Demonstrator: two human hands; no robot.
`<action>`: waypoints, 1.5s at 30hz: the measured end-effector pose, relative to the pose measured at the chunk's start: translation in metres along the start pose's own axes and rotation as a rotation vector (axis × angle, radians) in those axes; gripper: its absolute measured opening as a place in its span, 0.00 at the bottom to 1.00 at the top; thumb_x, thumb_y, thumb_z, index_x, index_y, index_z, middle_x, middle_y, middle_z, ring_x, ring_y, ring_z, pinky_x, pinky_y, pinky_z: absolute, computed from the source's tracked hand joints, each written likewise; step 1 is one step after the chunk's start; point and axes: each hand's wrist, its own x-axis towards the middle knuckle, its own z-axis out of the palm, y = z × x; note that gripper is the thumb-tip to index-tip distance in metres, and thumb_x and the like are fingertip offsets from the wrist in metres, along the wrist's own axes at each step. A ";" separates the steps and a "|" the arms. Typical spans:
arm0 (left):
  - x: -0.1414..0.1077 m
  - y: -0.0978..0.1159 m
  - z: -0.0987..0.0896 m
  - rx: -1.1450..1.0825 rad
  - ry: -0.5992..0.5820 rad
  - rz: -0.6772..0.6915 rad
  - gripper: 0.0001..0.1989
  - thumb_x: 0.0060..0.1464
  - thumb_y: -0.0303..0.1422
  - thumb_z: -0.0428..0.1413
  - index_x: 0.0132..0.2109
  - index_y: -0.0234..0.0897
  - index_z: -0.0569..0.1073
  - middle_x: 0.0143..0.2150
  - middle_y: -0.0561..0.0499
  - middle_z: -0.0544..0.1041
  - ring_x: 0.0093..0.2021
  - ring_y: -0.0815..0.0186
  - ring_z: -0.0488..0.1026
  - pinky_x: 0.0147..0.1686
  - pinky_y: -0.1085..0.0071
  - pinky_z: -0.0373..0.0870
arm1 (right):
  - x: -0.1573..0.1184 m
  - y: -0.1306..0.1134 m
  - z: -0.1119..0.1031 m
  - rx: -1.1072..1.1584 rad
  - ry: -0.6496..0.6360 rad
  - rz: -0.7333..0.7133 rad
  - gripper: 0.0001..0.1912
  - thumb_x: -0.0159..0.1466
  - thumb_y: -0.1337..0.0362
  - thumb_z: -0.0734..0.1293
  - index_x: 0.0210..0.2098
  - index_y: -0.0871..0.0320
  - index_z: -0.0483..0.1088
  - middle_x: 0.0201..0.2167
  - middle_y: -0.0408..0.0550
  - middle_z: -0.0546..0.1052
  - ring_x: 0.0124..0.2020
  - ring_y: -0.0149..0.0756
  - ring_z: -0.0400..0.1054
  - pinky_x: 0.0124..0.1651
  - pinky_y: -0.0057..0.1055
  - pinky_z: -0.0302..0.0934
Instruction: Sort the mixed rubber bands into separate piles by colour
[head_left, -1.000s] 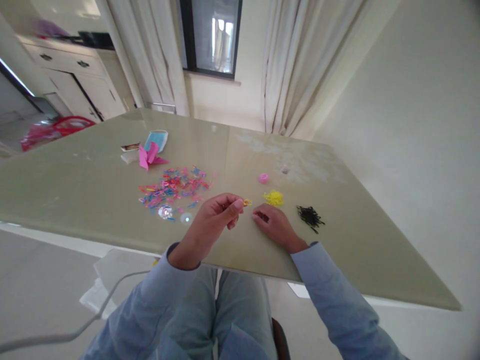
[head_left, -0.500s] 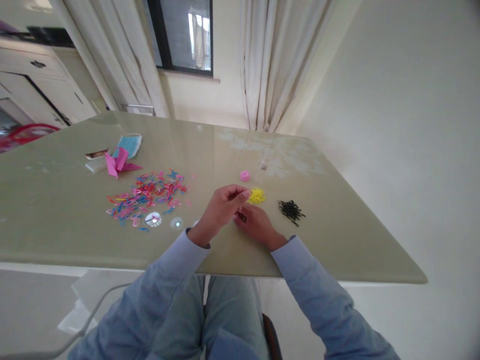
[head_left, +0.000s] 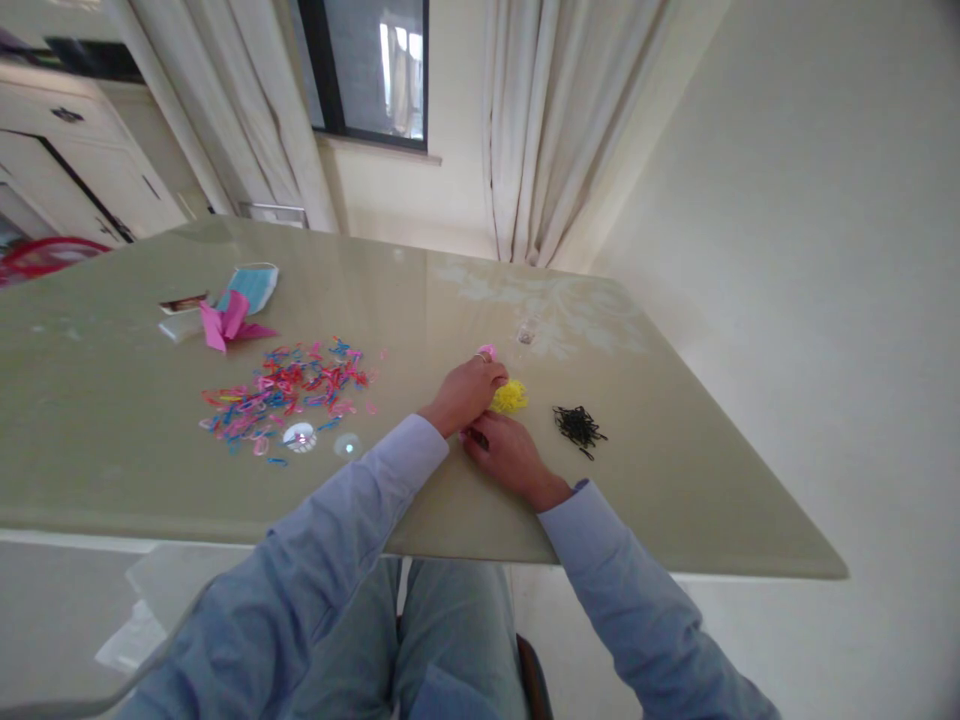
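My left hand (head_left: 471,390) is closed with its fingertips at the left edge of a small pile of yellow loop-shaped pieces (head_left: 511,396). Whatever is between those fingertips is hidden or too small to name. Just below it, my right hand (head_left: 510,452) rests on the table, fingers curled and thumb and forefinger pressed together. What it pinches, if anything, does not show clearly. A round pink item (head_left: 487,351) peeks out behind my left hand. To the right of my right hand lies a pile of black loop-shaped pieces (head_left: 579,427).
A wide scatter of red, pink and blue loop-shaped pieces (head_left: 289,392) lies left of my hands, with a shiny disc (head_left: 300,437) at its near side. Farther back are pink folded paper (head_left: 232,322) and a blue face mask (head_left: 253,288). The table's (head_left: 675,520) near edge runs before my lap.
My left hand has moved forward and right, down to the yellow pile, partly covering the pink item. My right hand stays almost in place. The view has shifted slightly.
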 end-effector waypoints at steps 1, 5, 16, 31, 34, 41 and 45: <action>0.001 -0.001 0.001 0.008 -0.020 0.007 0.14 0.63 0.30 0.49 0.40 0.35 0.79 0.44 0.42 0.75 0.44 0.61 0.73 0.46 0.66 0.69 | 0.000 0.000 0.000 0.006 0.002 -0.002 0.05 0.64 0.68 0.66 0.37 0.59 0.74 0.37 0.50 0.79 0.37 0.38 0.70 0.37 0.30 0.58; 0.003 -0.005 0.000 -0.030 -0.051 0.023 0.14 0.62 0.29 0.49 0.38 0.36 0.80 0.40 0.45 0.76 0.43 0.61 0.73 0.47 0.66 0.69 | 0.000 -0.001 -0.002 0.046 0.001 -0.010 0.05 0.64 0.69 0.65 0.36 0.58 0.74 0.36 0.49 0.78 0.36 0.36 0.70 0.37 0.30 0.58; -0.067 -0.013 -0.044 -0.175 0.043 0.024 0.10 0.60 0.29 0.52 0.39 0.36 0.79 0.38 0.46 0.80 0.40 0.62 0.75 0.45 0.66 0.68 | -0.002 0.007 -0.006 0.126 -0.005 -0.045 0.07 0.66 0.65 0.64 0.38 0.57 0.74 0.33 0.47 0.77 0.34 0.35 0.69 0.38 0.30 0.60; -0.164 -0.066 -0.065 -0.303 0.172 -0.110 0.10 0.59 0.29 0.52 0.39 0.37 0.79 0.37 0.47 0.80 0.39 0.63 0.75 0.43 0.67 0.69 | 0.032 -0.007 -0.002 0.264 0.159 0.151 0.12 0.62 0.56 0.64 0.32 0.58 0.75 0.27 0.46 0.78 0.28 0.35 0.70 0.33 0.31 0.64; -0.164 -0.063 -0.065 -0.294 0.154 -0.109 0.11 0.59 0.29 0.52 0.39 0.37 0.79 0.37 0.46 0.79 0.40 0.62 0.74 0.44 0.67 0.69 | 0.061 -0.031 0.010 0.276 0.143 0.102 0.12 0.62 0.57 0.64 0.32 0.58 0.75 0.26 0.46 0.77 0.27 0.34 0.69 0.33 0.30 0.63; -0.164 -0.068 -0.060 -0.335 0.177 -0.112 0.11 0.58 0.28 0.52 0.40 0.38 0.79 0.39 0.46 0.80 0.42 0.60 0.75 0.46 0.65 0.70 | 0.162 -0.083 0.040 0.169 0.033 0.003 0.12 0.60 0.65 0.64 0.39 0.59 0.77 0.25 0.42 0.76 0.27 0.31 0.67 0.34 0.26 0.61; -0.163 -0.068 -0.058 -0.353 0.177 -0.125 0.11 0.57 0.27 0.51 0.40 0.37 0.79 0.40 0.45 0.81 0.43 0.59 0.76 0.47 0.64 0.70 | 0.219 -0.094 0.053 0.049 -0.004 0.004 0.15 0.59 0.70 0.64 0.43 0.59 0.78 0.31 0.46 0.79 0.32 0.34 0.69 0.40 0.29 0.62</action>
